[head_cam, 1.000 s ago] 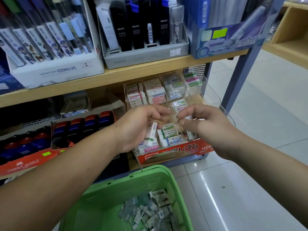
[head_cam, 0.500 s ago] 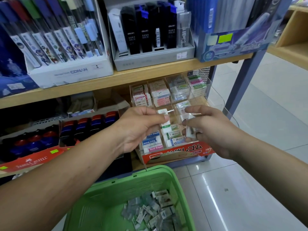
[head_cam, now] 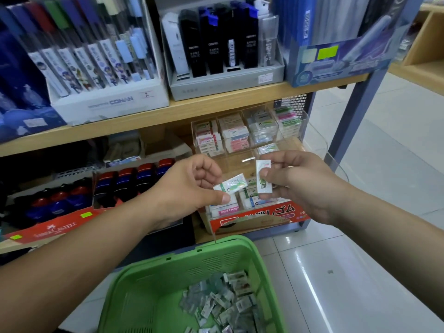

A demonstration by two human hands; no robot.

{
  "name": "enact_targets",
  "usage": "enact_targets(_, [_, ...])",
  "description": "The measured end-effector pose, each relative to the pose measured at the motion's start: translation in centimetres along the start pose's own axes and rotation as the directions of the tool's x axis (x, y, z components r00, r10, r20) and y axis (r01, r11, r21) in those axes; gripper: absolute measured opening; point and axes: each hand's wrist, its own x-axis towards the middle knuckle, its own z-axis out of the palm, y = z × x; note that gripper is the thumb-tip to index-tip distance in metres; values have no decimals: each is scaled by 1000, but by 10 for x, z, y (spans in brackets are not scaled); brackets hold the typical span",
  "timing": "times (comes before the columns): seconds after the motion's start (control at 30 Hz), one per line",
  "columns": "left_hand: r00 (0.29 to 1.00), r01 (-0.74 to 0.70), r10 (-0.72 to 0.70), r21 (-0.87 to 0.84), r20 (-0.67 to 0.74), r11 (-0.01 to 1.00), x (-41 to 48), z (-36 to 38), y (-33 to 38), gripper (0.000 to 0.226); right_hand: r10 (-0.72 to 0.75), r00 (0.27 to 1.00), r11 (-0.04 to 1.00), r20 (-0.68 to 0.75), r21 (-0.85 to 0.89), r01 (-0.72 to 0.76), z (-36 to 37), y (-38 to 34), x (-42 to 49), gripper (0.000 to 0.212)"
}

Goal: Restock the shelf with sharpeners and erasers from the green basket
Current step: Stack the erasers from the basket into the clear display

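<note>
Eraser (head_cam: 231, 186) nearly level; second eraser (head_cam: 263, 179) upright.

Overhead: upper shelf board (head_cam: 168, 114) sits low over the back row of the acrylic organizer (head_cam: 240, 162).
Middle row: open from the front.
Right: blue post (head_cam: 353, 116), then bare floor (head_cam: 396, 188).
Below: green basket (head_cam: 182, 257) rim near the shelf edge.

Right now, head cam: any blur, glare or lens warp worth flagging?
Head view: motion blur smears the upper-shelf pen packs and the packets in the green basket; head view, a glare streak runs down the floor tiles; head view, wide-angle warp leans the blue post; the erasers pinched in the left hand and right hand read fairly sharp.
</note>
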Motion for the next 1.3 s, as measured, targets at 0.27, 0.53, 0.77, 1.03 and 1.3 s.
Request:
enact_targets(0.27, [999,24,-23,24,-46,999,-3,-16,-14,33,-93,995,965,-25,-250,84,19,-8,5,24])
enact_targets(0.53, [985,-133,158,288,-63,948,43,41,2,22,-119,982,935,-145,-349,62,-3,-13,-1,22])
enact_targets(0.77, [987,-162,139,631,86,759,57,59,0,9,32,993,988,-111,-150,-49,-22,-9,-9,24])
enact_targets(1.03, [983,-181,174,408,55,895,49,45,22,30,-3,995,988,-104,-152,-12,-16,-9,-5,23])
enact_targets(1.3, [994,-94,91,52,52,994,43,32,32,16,-49,998,998,42,-32,50,-11,-20,-6,14])
